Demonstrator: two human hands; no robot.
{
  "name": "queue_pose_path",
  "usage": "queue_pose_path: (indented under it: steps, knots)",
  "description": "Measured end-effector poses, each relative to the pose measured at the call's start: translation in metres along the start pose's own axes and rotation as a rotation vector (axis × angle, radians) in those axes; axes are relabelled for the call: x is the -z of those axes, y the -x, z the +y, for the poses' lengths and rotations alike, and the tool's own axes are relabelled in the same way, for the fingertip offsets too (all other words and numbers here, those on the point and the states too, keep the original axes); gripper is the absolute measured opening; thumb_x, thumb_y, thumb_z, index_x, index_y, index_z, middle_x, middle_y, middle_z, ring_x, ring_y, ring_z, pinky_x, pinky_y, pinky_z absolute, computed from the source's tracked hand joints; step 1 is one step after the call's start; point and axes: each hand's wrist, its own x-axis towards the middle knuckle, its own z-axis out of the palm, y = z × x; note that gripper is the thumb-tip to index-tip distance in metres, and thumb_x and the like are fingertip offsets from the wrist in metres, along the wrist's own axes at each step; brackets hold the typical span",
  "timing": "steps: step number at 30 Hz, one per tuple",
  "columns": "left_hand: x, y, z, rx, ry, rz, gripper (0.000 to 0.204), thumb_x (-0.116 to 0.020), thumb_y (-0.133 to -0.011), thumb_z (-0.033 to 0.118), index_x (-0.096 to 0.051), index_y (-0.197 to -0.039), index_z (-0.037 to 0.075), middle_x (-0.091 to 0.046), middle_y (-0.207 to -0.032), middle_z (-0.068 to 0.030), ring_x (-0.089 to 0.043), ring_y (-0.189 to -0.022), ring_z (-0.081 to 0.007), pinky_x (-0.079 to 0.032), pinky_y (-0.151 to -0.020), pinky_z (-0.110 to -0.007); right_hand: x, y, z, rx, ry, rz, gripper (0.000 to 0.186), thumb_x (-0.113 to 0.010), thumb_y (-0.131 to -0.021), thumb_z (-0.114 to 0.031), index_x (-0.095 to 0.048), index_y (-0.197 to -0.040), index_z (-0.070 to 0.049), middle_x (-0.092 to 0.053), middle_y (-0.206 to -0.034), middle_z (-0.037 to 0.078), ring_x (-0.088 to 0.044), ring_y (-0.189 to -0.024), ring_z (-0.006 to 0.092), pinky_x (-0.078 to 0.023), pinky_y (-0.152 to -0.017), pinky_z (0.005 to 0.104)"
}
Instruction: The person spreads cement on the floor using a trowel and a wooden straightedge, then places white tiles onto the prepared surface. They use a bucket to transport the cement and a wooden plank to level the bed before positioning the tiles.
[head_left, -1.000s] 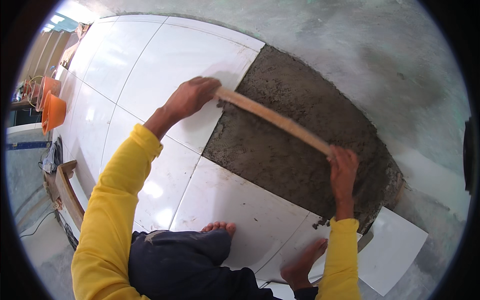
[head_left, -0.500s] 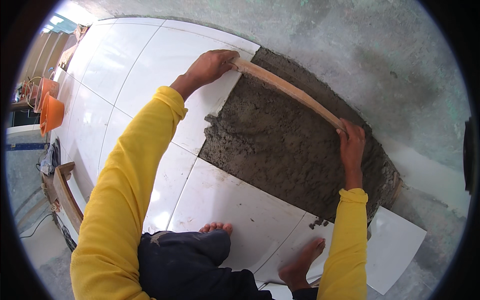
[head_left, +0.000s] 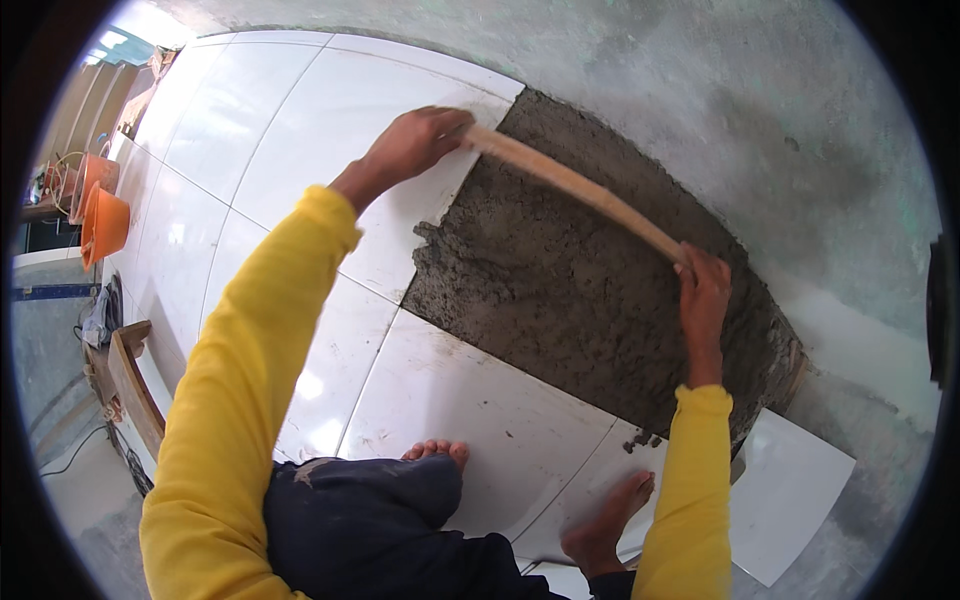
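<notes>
The fingers of the left hand (head_left: 420,142) and right hand (head_left: 706,300) close around opposite ends of a wooden strip (head_left: 580,185), which spans the mortar (head_left: 550,290) near the wall (head_left: 820,130). White tiles (head_left: 300,130) border two sides. Levelling appears incomplete: the mortar surface is rough, its left edge ragged, and untiled.

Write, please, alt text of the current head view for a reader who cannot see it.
A person's left hand and right hand hold a light-brown wooden strip by its ends across a patch of dark mortar. White floor tiles border the mortar to the left and below, and a grey wall rises beyond it.
</notes>
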Motion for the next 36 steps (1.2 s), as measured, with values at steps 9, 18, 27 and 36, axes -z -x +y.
queue_pose_path:
  steps: [9,18,27,36]
  knots:
    - [0.015,0.041,0.004,0.02,-0.007,-0.029,0.038,-0.077,-0.094,0.013,-0.068,-0.13,0.002,-0.074,-0.122,-0.0193,-0.073,-0.105,-0.0398,-0.062,-0.09,-0.047,0.009,0.016,-0.029,0.02,-0.013,-0.091,0.033,-0.076,-0.094,-0.007,-0.074,-0.127,-0.008,-0.074,-0.125,0.011,-0.062,-0.12,0.0348,-0.047,-0.106,0.0479]
    - [0.044,0.136,0.049,0.115,0.002,-0.158,0.037,-0.077,-0.093,0.011,-0.069,-0.129,0.004,-0.074,-0.128,-0.0158,-0.072,-0.111,-0.0344,-0.061,-0.098,-0.045,0.028,0.097,-0.075,0.036,-0.026,-0.17,0.044,-0.076,-0.089,-0.003,-0.072,-0.132,-0.013,-0.074,-0.127,0.005,-0.06,-0.122,0.0332,-0.045,-0.106,0.0478]
    - [0.01,0.024,0.016,0.092,0.013,-0.033,0.035,-0.074,-0.097,0.015,-0.068,-0.13,0.004,-0.074,-0.121,-0.0188,-0.072,-0.109,-0.0395,-0.06,-0.094,-0.048,0.009,0.017,-0.022,-0.06,-0.042,-0.075,0.038,-0.075,-0.094,-0.005,-0.072,-0.132,-0.007,-0.074,-0.127,0.013,-0.061,-0.123,0.0353,-0.045,-0.109,0.0477]
    - [0.029,0.107,0.037,0.049,0.034,-0.03,0.033,-0.077,-0.094,0.012,-0.069,-0.125,0.004,-0.075,-0.12,-0.0144,-0.072,-0.108,-0.035,-0.061,-0.091,-0.046,0.021,0.062,-0.055,0.015,-0.019,-0.163,0.038,-0.077,-0.091,-0.003,-0.072,-0.129,-0.007,-0.074,-0.126,0.01,-0.061,-0.121,0.0356,-0.046,-0.108,0.0478]
